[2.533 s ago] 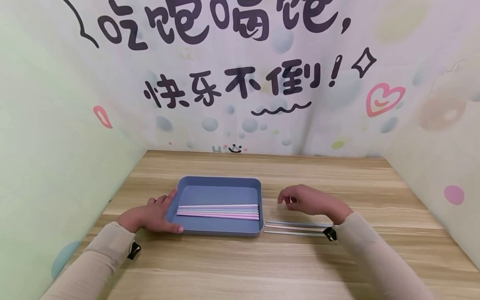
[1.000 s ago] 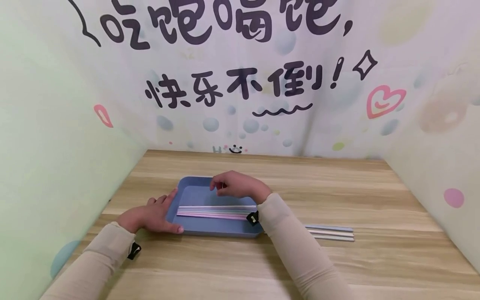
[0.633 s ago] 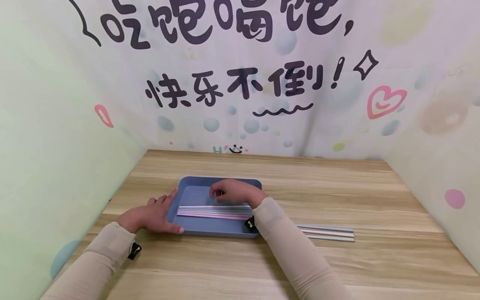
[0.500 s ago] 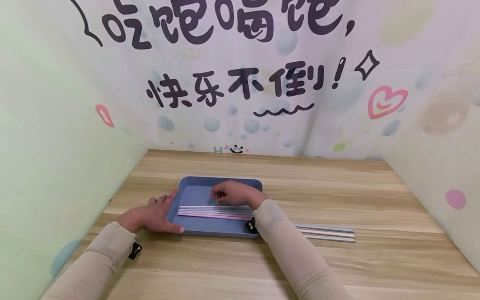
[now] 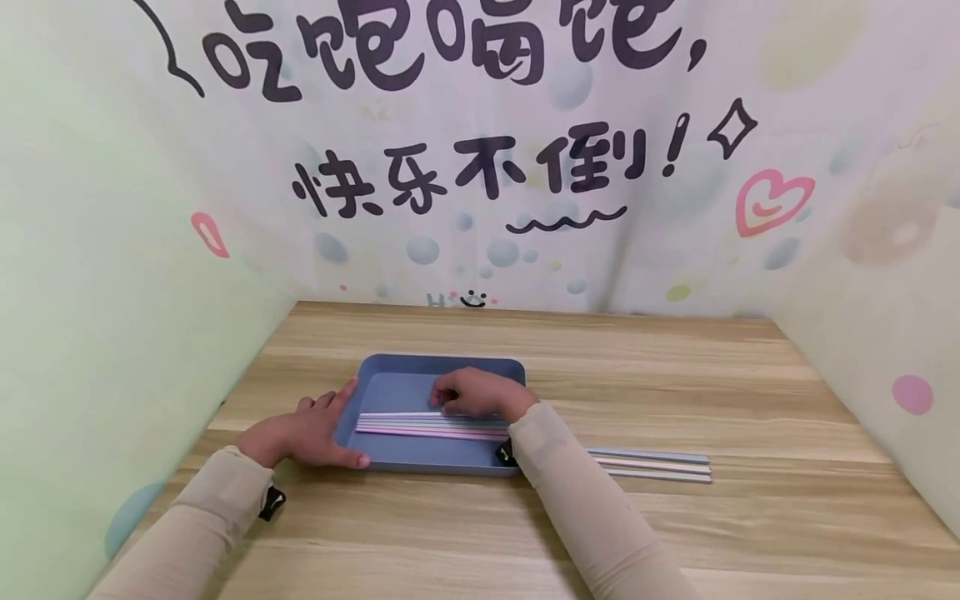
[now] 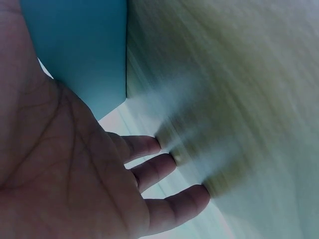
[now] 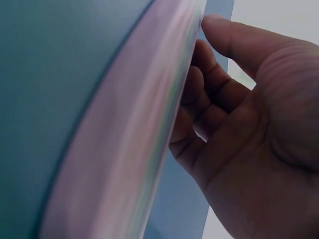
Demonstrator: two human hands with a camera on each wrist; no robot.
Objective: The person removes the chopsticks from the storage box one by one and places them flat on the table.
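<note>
A blue-grey tray [image 5: 420, 467] lies mid-table with several pastel chopsticks [image 5: 405, 425] side by side in it, pink, white and pale green among them. My left hand [image 5: 307, 433] rests against the tray's left end, fingers spread and thumb along the front corner. The left wrist view shows that palm [image 6: 65, 154] beside the tray wall [image 6: 89, 59], fingertips down on the table. Over the tray, my right hand [image 5: 483, 393] is at the back edge of the row. In the right wrist view its fingers [image 7: 219, 87] curl loosely beside the chopsticks [image 7: 134, 129], thumb tip right at their edge.
Three more chopsticks [image 5: 660, 467] lie on the wooden table [image 5: 420, 533] right of the tray, their left ends hidden behind my right forearm. A printed cloth wall [image 5: 480, 250] closes off the back, with pale walls at both sides.
My right hand has moved left from above the loose chopsticks to over the tray, then lowered toward the row and shifted slightly right. My left hand has stayed on the tray's left end.
</note>
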